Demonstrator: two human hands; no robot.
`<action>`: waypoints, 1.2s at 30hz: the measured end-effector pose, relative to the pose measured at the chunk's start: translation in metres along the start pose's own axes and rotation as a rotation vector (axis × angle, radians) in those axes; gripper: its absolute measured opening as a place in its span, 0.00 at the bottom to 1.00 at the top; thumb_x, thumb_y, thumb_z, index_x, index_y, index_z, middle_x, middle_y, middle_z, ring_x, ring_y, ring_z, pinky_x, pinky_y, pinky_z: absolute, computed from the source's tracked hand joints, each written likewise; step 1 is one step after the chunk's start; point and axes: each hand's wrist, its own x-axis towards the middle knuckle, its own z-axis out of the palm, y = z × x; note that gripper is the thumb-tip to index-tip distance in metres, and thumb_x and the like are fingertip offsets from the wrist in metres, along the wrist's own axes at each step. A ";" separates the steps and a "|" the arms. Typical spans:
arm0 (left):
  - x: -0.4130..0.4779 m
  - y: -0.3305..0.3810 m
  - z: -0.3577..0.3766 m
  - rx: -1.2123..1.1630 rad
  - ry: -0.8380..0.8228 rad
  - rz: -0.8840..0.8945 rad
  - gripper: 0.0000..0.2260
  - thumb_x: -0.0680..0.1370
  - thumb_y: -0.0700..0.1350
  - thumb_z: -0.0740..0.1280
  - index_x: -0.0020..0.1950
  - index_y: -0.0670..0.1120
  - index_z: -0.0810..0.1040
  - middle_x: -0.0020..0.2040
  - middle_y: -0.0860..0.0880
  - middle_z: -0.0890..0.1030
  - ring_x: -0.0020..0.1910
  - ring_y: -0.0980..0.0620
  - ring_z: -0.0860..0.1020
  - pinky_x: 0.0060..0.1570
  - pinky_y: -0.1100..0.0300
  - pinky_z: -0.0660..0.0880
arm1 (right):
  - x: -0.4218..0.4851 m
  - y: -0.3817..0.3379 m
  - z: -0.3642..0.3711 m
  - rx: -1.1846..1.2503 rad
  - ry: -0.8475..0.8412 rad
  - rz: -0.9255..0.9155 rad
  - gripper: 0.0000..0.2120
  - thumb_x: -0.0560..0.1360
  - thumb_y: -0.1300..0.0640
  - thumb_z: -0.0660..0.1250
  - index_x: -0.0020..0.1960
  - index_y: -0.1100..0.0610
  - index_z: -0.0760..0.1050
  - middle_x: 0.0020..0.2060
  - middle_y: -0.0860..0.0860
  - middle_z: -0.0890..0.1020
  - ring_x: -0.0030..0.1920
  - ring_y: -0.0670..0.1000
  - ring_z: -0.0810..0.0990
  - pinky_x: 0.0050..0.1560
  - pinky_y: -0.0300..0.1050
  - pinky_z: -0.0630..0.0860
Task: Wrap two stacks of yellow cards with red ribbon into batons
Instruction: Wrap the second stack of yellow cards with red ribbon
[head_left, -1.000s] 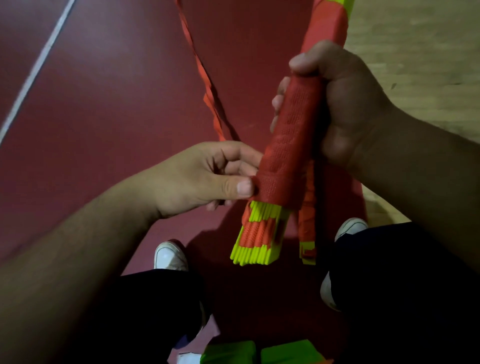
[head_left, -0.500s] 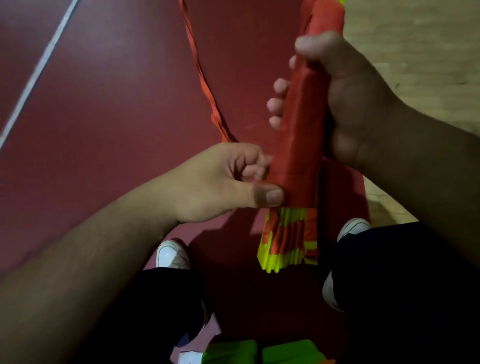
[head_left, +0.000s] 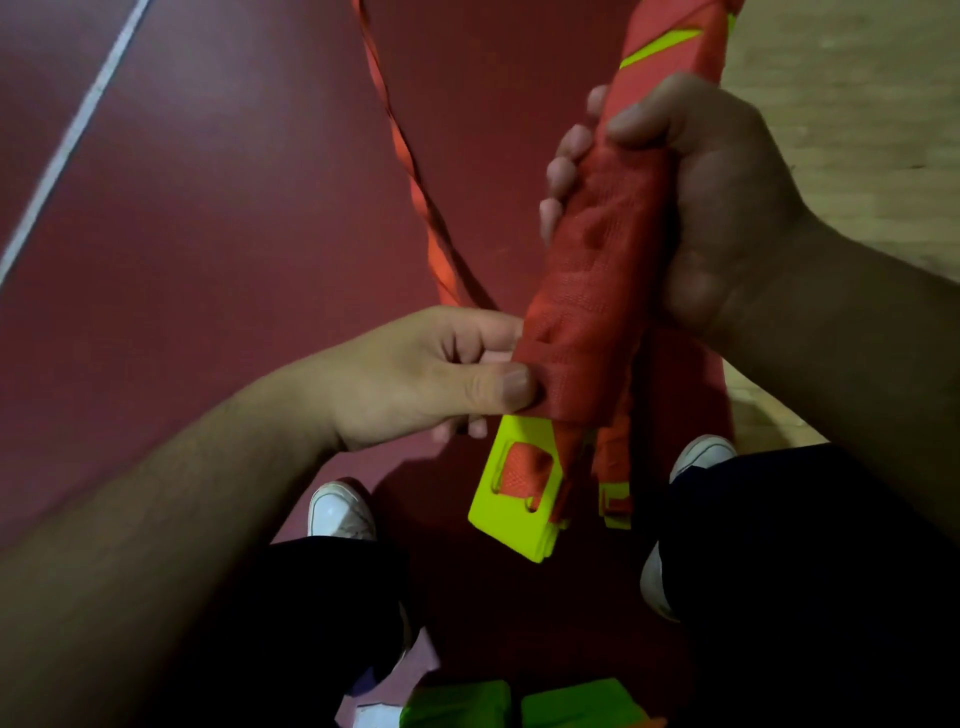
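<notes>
Centre of view: baton (head_left: 597, 280), tilted, top toward 1 o'clock, foot toward 6. At 2 o'clock the right hand (head_left: 727, 208) grips its upper half, fingers curled fully round, thumb across the front. At 9 o'clock the left hand (head_left: 415, 379) pinches the red ribbon wrap's lower edge between thumb and curled fingers. Bare yellow cards (head_left: 501, 514) jut below the wrap. Loose ribbon tail (head_left: 410, 176) trails toward 11 o'clock. Second stack (head_left: 615, 467), narrower, just behind the baton. White shoe (head_left: 340, 512) and green blocks (head_left: 452, 704) near 6 o'clock.
</notes>
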 end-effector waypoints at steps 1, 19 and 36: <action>-0.001 0.000 0.000 -0.003 -0.011 0.004 0.11 0.71 0.64 0.69 0.45 0.60 0.82 0.31 0.62 0.77 0.25 0.66 0.72 0.26 0.73 0.66 | -0.001 -0.001 0.001 0.005 -0.020 0.002 0.08 0.77 0.61 0.54 0.56 0.54 0.64 0.36 0.52 0.75 0.35 0.50 0.78 0.41 0.45 0.77; 0.000 -0.001 0.011 0.051 0.194 -0.002 0.18 0.67 0.41 0.80 0.44 0.34 0.73 0.33 0.38 0.72 0.30 0.46 0.70 0.29 0.49 0.71 | 0.001 0.005 -0.003 -0.472 0.316 -0.043 0.06 0.72 0.61 0.71 0.39 0.56 0.76 0.32 0.51 0.78 0.31 0.50 0.80 0.36 0.45 0.79; -0.004 -0.002 -0.002 -0.075 0.076 0.025 0.19 0.66 0.56 0.75 0.53 0.52 0.77 0.36 0.62 0.79 0.28 0.64 0.73 0.25 0.71 0.68 | -0.005 0.001 0.008 -0.236 0.077 -0.015 0.09 0.77 0.61 0.60 0.38 0.55 0.71 0.33 0.49 0.76 0.32 0.47 0.77 0.37 0.40 0.76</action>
